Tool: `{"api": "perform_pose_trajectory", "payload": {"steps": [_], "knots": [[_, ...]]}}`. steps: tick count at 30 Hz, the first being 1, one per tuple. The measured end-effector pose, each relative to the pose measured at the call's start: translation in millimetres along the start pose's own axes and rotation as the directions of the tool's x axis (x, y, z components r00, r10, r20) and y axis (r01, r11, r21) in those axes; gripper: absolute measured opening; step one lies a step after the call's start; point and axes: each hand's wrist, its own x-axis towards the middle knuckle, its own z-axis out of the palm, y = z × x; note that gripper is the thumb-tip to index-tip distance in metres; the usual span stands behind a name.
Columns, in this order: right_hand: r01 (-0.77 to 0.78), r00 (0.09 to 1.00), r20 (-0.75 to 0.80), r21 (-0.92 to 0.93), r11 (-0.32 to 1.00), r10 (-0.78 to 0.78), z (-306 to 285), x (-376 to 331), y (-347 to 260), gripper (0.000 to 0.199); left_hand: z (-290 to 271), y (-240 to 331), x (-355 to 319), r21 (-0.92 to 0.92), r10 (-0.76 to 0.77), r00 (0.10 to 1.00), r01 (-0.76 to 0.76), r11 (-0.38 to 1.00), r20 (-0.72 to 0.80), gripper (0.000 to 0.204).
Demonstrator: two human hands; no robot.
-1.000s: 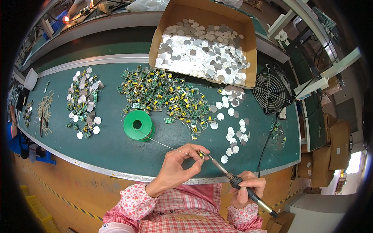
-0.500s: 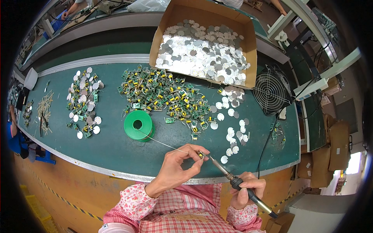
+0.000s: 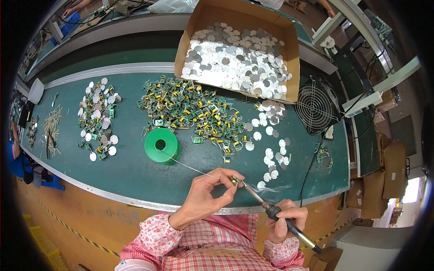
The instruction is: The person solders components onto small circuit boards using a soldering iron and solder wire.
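Between the fingers of my left hand (image 3: 209, 193) is a small circuit board (image 3: 234, 181) with a yellow part on it. A thin solder wire (image 3: 194, 169) runs into the same fingers from a green spool (image 3: 156, 145) standing on the bench. My right hand (image 3: 287, 220) is wrapped round the handle of a soldering iron (image 3: 272, 210). The iron's tip meets the board at my left fingertips, and a wisp of smoke (image 3: 271, 189) drifts off to the right. The exact contact point is too small to make out.
A heap of circuit boards (image 3: 181, 106) covers the middle of the green bench (image 3: 122, 176). Behind it stands a cardboard box (image 3: 291, 67) of silvery discs. Loose discs (image 3: 269, 156) lie right of centre, boards with discs (image 3: 97, 115) at left. A fan (image 3: 315, 105) stands at right.
The iron's tip has moved slightly left onto the board, my right hand shifting with it. Smoke now rises beside the iron. My left hand has hardly moved.
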Motion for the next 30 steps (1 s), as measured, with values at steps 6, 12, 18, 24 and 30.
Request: {"api": "perform_pose_trajectory", "payload": {"steps": [6, 12, 18, 24, 30], "knots": [[-0.004, 1.000, -0.006, 0.023, 1.000, 0.005, -0.3, -2.4, 2.2, 0.020, -0.5, 1.8, -0.2, -0.008, -0.007, 1.000, 0.007, 1.000, 0.008, 0.004], [-0.025, 1.000, 0.010, 0.075, 0.997, 0.025, -11.5, -1.8, 9.1, 0.017, -2.5, 2.7, -0.6, 0.009, -0.016, 0.999, 0.016, 1.000, 0.044, 0.004], [0.032, 0.998, 0.052, 0.129, 0.991, -0.039, -14.2, 3.4, 11.3, 0.015, -3.7, 5.8, -1.2, 0.072, 0.008, 0.998, -0.013, 0.997, 0.070, 0.003], [0.054, 0.994, 0.087, 0.120, 0.991, -0.065, -16.9, 4.9, 13.6, 0.015, -4.0, 3.8, -2.3, 0.091, 0.003, 0.996, -0.012, 0.996, 0.092, 0.003], [0.102, 0.989, 0.091, 0.138, 0.985, -0.116, -15.4, 6.4, 16.9, 0.015, -4.6, 2.9, -2.4, 0.103, 0.009, 0.995, -0.020, 0.995, 0.102, 0.004]]}}
